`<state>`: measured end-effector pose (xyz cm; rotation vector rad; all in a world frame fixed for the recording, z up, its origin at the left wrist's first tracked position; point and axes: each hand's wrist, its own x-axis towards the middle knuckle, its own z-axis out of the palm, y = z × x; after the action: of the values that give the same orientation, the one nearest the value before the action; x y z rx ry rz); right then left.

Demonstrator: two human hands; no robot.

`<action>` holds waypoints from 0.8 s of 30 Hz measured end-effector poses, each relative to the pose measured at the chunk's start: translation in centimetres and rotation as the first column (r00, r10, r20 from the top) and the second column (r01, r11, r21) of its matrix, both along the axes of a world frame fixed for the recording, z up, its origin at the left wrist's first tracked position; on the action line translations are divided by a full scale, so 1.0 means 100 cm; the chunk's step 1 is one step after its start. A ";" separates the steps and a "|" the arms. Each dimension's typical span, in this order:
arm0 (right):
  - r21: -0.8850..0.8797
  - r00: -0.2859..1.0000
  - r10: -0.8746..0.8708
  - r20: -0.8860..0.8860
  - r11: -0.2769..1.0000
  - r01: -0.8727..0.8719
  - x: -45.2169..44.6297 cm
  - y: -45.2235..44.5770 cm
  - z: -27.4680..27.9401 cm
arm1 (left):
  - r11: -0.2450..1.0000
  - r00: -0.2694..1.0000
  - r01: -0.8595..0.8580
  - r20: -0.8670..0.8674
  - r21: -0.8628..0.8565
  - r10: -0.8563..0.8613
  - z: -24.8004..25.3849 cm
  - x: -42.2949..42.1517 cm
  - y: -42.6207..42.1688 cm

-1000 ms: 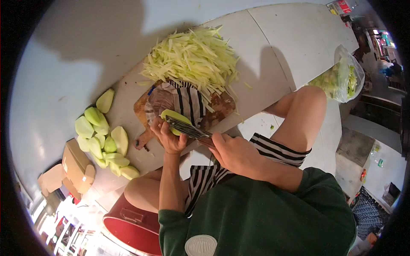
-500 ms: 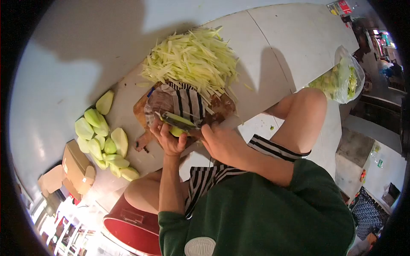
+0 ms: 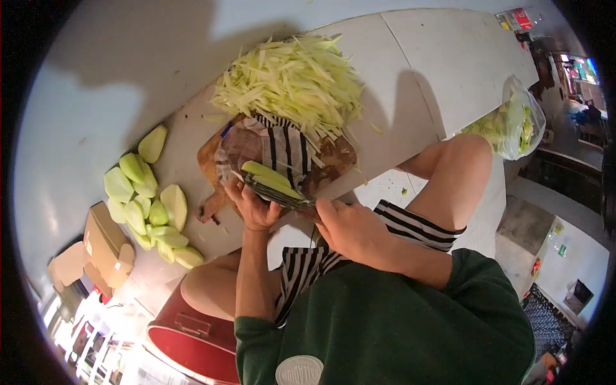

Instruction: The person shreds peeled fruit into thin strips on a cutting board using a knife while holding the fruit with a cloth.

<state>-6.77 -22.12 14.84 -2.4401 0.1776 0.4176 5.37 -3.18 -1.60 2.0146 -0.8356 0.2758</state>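
My left hand [image 3: 253,205] is wrapped round a pale green, peeled fruit piece [image 3: 264,172] that looks like green mango. A dark knife blade [image 3: 279,194] lies along its near side. The knife's handle end is in my right hand [image 3: 350,228], whose closed fingers hide most of it. Beneath and beyond my hands is a wooden cutting board [image 3: 208,157], partly covered by a black-and-white striped cloth [image 3: 285,151]. At the board's far edge a big heap of thin pale-green shreds [image 3: 292,83] spills onto it.
Several peeled pale-green pieces [image 3: 173,205] lie on the tiled surface [image 3: 359,51] to the left. Cardboard boxes [image 3: 106,244] stand beyond them. A red bucket [image 3: 186,340] is by my left leg. A clear plastic bag [image 3: 523,122] with greenish scraps sits at the right.
The knife has come down to the near side of the fruit piece, baring its pale top. My right hand has moved slightly right and nearer to me.
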 end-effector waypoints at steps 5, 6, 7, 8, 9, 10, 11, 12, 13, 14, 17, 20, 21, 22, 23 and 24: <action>0.077 0.999 -0.042 -0.034 0.996 0.045 0.015 0.003 -0.056 | 0.995 0.999 0.031 -0.007 -0.093 -0.032 0.005 0.002 -0.003; 0.062 0.999 -0.044 -0.014 0.997 0.044 0.022 0.001 -0.057 | 0.999 0.999 0.030 0.030 -0.040 -0.028 0.008 0.004 -0.002; 0.062 0.999 -0.042 -0.006 0.997 0.042 0.024 -0.001 -0.055 | 1.000 0.998 0.028 0.060 0.014 -0.029 0.009 0.004 -0.002; 0.048 0.999 -0.026 -0.022 0.998 0.027 0.019 0.001 -0.051 | 1.000 1.000 0.003 0.019 -0.031 -0.002 0.007 0.001 -0.005; 0.027 1.000 -0.003 -0.029 1.000 0.004 0.020 -0.001 -0.043 | 0.999 1.000 0.007 0.021 -0.032 -0.006 0.006 0.000 -0.006; 0.025 1.000 -0.004 -0.024 1.000 0.005 0.021 -0.004 -0.033 | 0.999 1.000 -0.012 0.024 -0.038 0.013 0.004 0.001 -0.007; 0.066 0.998 0.000 -0.056 0.998 0.004 0.017 -0.005 -0.020 | 0.999 0.999 -0.028 0.016 -0.035 0.028 0.002 -0.002 -0.004; 0.108 0.996 0.010 -0.088 0.994 0.000 0.013 -0.005 -0.008 | 0.999 1.000 -0.029 0.009 -0.030 0.030 -0.001 -0.003 -0.001; 0.110 0.996 0.013 -0.094 0.994 -0.003 0.008 -0.005 0.002 | 0.999 0.998 -0.032 0.051 0.001 0.032 -0.005 -0.002 0.000; 0.090 0.998 0.014 -0.057 0.996 -0.009 0.003 -0.005 0.012 | 0.999 0.995 -0.033 0.096 0.030 0.030 -0.008 -0.001 0.002; 0.070 0.999 0.005 -0.032 0.998 -0.003 -0.003 -0.005 0.019 | 0.997 0.997 0.000 0.075 0.082 -0.006 -0.024 -0.002 0.011; 0.084 0.999 0.020 -0.031 0.996 -0.017 -0.003 -0.007 0.016 | 0.998 0.999 -0.036 0.040 0.057 0.034 -0.001 -0.002 0.000; 0.093 0.999 0.040 -0.017 0.995 -0.038 -0.003 -0.008 0.013 | 0.998 0.999 -0.038 0.035 0.057 0.036 -0.002 -0.003 0.001; 0.094 0.999 0.042 -0.022 0.995 -0.040 -0.001 -0.007 0.009 | 0.999 0.999 -0.034 0.037 0.033 0.032 -0.002 -0.003 0.002; 0.096 1.000 0.025 -0.012 0.995 -0.024 0.002 -0.006 0.005 | 1.000 0.999 -0.029 0.041 0.009 0.029 -0.003 -0.003 0.002; 0.097 1.000 0.009 -0.001 0.995 -0.009 0.005 -0.005 -0.002 | 0.999 0.999 -0.032 0.038 0.009 0.031 -0.001 -0.002 0.001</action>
<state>-6.27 -22.62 14.66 -2.3459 0.1440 0.4224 5.14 -3.07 -1.72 2.0387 -0.8311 0.3292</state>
